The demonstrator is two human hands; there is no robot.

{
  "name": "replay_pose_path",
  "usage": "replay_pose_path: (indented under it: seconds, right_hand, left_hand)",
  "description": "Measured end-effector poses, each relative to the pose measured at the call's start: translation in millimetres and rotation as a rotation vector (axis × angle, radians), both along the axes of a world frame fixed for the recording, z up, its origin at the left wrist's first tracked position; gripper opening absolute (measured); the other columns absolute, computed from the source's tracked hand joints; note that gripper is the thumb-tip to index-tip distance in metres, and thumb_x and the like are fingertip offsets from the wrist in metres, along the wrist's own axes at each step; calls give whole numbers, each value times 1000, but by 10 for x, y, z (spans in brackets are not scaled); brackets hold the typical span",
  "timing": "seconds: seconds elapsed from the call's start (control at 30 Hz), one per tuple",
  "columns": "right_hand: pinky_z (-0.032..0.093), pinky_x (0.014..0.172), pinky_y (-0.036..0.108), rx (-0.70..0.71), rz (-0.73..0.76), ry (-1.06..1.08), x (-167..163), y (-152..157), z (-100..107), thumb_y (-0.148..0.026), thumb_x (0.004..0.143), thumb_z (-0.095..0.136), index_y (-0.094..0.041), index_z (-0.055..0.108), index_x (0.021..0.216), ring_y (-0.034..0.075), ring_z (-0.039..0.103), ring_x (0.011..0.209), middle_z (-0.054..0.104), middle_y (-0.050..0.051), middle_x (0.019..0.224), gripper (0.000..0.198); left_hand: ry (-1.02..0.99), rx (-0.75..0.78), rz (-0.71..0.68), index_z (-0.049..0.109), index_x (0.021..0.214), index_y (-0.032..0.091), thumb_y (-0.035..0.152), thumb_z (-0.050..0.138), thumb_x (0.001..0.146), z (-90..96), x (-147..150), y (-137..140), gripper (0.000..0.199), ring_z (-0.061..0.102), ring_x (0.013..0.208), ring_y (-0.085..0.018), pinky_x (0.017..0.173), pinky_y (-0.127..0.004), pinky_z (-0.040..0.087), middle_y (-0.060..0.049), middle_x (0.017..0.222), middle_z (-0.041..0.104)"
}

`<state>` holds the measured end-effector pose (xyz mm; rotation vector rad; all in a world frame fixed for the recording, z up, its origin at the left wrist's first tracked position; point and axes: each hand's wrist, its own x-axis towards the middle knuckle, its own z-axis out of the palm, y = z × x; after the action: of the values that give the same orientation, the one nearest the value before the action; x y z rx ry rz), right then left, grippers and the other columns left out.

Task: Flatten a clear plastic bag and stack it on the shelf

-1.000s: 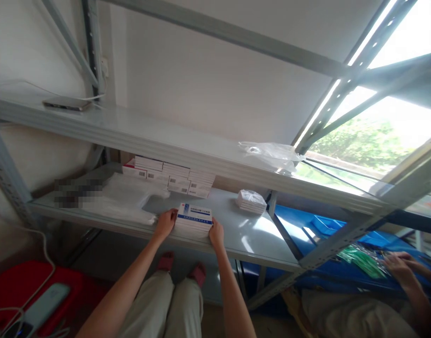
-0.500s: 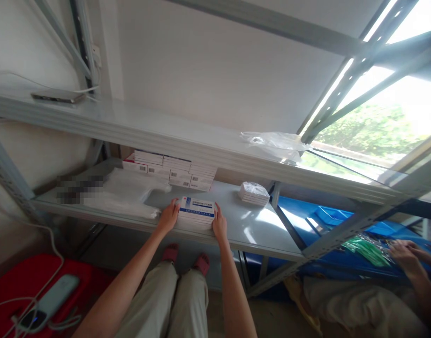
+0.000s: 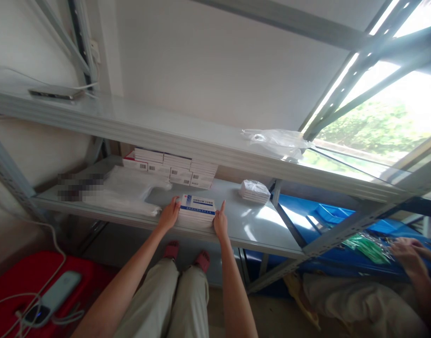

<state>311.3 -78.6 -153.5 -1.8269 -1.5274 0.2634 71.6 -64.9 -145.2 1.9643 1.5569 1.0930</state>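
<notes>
A stack of flat white boxes with a blue band (image 3: 197, 210) rests near the front edge of the lower shelf (image 3: 236, 230). Against its left side presses my left hand (image 3: 170, 213), the fingers around the corner. My right hand (image 3: 220, 223) touches the right side, its index finger pointing up off the boxes and the other fingers curled. Behind stand rows of similar white boxes (image 3: 180, 174), some with barcodes and red edges. Left of my left hand lie clear plastic bags (image 3: 127, 190). A plastic-wrapped stack of white packs (image 3: 254, 191) sits farther right.
The upper shelf (image 3: 166, 117) overhangs the boxes and holds a dark flat device (image 3: 56, 93) and a crumpled plastic bag (image 3: 275, 141). A red stool (image 3: 92, 277) bears a power bank (image 3: 55, 295) with cables. At right, another person's hands (image 3: 408, 253) work over a blue table with green packets (image 3: 368, 249).
My right index finger has lifted off the stack and now points up. The stack and my left hand stay almost in place; the other person's hands have shifted slightly.
</notes>
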Motion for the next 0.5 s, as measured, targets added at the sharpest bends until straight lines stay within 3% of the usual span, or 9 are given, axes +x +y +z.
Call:
replay_pose_path:
  seconds: [0.2,0.33,0.43,0.5]
  right_hand:
    - [41,69,30,72,3,94,22,6,-27,-24,89,25,-10,46,126,23,60,74,66,8,78,44]
    - [40,66,30,25,5,67,27,5,-25,-26,90,26,-16,53,101,24,61,77,66,10,80,31]
    - [40,67,30,-17,14,38,25,4,-20,-27,90,28,-18,53,98,24,62,79,67,9,83,27]
    - [39,67,30,-16,16,32,26,4,-19,-27,90,28,-19,53,97,24,62,79,67,9,84,27]
  left_hand:
    - [-25,-4,22,37,134,14,43,20,100,4,-5,-16,48,65,93,-24,84,-36,48,-12,102,65]
    - [-70,220,99,37,136,14,48,25,98,-9,-5,-14,52,55,114,-25,100,-42,40,-16,117,58]
    - [-45,375,167,22,146,13,54,31,95,-26,15,4,66,22,140,-31,113,-53,16,-21,147,30]
    - [-23,391,187,8,150,13,54,35,94,-39,34,17,75,-2,144,-33,112,-59,1,-20,155,7]
